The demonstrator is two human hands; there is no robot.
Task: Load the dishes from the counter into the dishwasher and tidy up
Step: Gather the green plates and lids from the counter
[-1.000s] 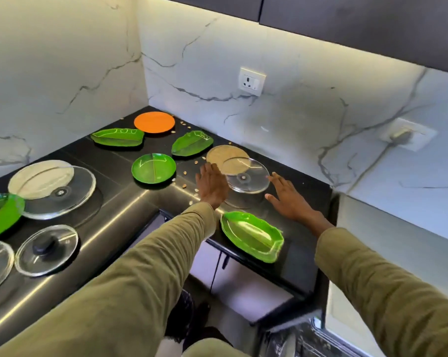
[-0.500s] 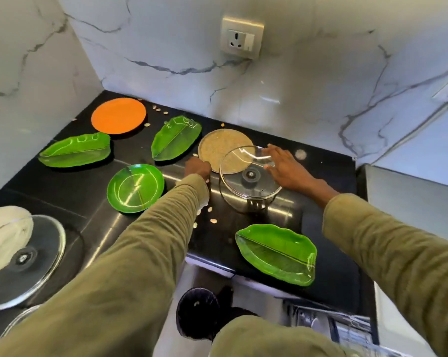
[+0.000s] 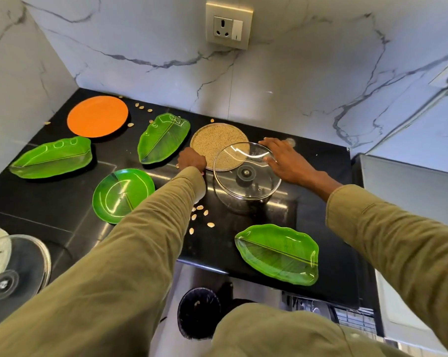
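Right hand (image 3: pixel 287 161) grips the glass lid's (image 3: pixel 246 171) far rim, tilting it up; left hand (image 3: pixel 192 158) curls at the tan plate (image 3: pixel 217 143) edge just behind the lid, its grip hidden. Risk: the slick lid may slip onto the plate, scattering shells (image 3: pixel 199 217) in front.

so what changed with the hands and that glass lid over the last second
The right hand reached forward and took hold of the glass lid at its far rim, tilting it up. The left hand moved to the tan plate. The green plates stayed put.
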